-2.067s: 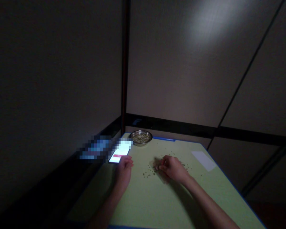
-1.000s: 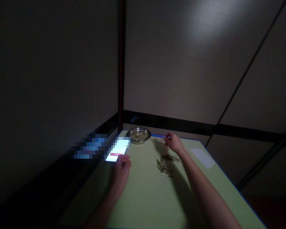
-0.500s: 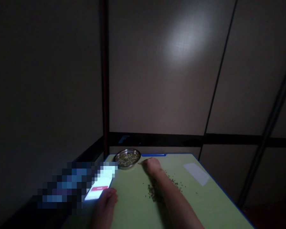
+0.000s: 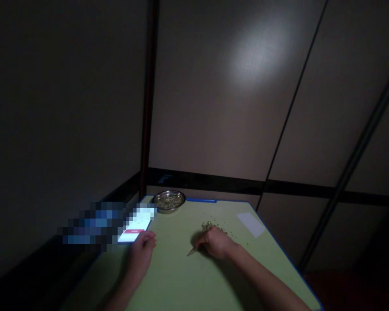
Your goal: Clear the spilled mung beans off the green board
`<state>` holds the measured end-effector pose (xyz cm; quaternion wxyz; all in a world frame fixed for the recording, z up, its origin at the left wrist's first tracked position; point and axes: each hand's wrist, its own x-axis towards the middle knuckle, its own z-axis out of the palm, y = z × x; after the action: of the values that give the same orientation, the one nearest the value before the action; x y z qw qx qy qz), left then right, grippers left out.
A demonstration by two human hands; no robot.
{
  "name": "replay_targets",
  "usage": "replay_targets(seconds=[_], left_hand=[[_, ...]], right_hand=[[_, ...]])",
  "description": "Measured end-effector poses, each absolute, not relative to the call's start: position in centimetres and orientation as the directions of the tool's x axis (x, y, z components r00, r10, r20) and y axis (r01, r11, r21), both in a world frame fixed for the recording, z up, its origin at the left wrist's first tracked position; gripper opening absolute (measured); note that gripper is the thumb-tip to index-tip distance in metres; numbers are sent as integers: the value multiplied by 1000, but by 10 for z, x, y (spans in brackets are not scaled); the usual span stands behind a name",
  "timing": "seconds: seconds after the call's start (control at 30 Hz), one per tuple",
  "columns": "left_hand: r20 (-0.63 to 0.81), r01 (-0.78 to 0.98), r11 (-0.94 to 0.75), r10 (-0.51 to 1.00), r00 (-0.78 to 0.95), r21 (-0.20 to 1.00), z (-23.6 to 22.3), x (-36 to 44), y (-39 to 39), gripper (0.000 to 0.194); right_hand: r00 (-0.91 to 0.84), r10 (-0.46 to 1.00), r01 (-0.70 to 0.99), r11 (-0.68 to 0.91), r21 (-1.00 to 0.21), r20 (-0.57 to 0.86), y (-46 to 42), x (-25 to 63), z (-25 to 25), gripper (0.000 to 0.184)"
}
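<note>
My right hand [image 4: 215, 242] is closed on a thin, pale, pointed tool [image 4: 192, 251] whose tip points left, low over the green table [image 4: 171, 276]. The tool is too small and dim to name. Just beyond the knuckles lies a scattered pile of small dark seeds or grains [image 4: 210, 225], partly covered by the hand. My left hand [image 4: 144, 246] has curled fingers and sits at the near right corner of a lit phone [image 4: 138, 224]. Whether it grips anything is hidden. A round metal bowl [image 4: 169, 210] with similar small pieces inside stands at the far left.
A white paper [image 4: 251, 224] lies on the right side of the table. Blue trim [image 4: 201, 200] runs along the table's far edge. Panelled walls [image 4: 207, 108] close off the back and left. The room is dim.
My right hand has come back from beside the bowl towards me, to the near side of the grain pile, still holding the thin tool. My left hand stays by the phone. The view has shifted slightly.
</note>
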<state>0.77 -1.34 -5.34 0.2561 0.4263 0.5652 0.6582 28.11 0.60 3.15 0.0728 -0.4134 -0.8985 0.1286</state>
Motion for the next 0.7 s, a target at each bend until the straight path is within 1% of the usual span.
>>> replay_targets(seconds=[0.1,0.17,0.23,0.27,0.33,0.37,0.43,0.5,0.6,0.7], left_hand=[[276,151,-231,819,-502,961,-52,8,-13,22],[274,157,-225,820,-502,962,-51,9,-13,23],[267,164,-213,823,-501,963,-51,9,-13,25],[263,166,-207,825,-501,964,-51,8,-14,26],[256,170,-196,827,-500,966,-52,8,-14,29],[253,172,-191,828,-500,966,-52,9,-14,30],[249,176,-185,829,-501,967,-53,9,-13,30],[247,179,-180,829,-502,967,-54,9,-13,30],[246,183,-176,830,-501,967,-53,9,-12,30],[247,191,-173,830,-500,966,-52,9,-12,29]], right_hand=[[-716,698,662,684,-305,14,-9,296,36,39],[-725,688,649,694,-312,22,-16,308,42,41],[-663,745,700,650,-295,68,-20,324,49,41],[-595,797,752,598,-276,105,-21,334,52,40],[-396,900,872,431,-231,184,-18,357,58,38],[-311,929,911,352,-215,201,-16,370,60,39],[-157,968,964,194,-181,197,-10,395,59,41],[-26,984,989,51,-137,178,-5,415,55,36],[84,985,995,-74,-72,148,2,427,44,32],[98,987,995,-95,-32,131,7,419,35,33]])
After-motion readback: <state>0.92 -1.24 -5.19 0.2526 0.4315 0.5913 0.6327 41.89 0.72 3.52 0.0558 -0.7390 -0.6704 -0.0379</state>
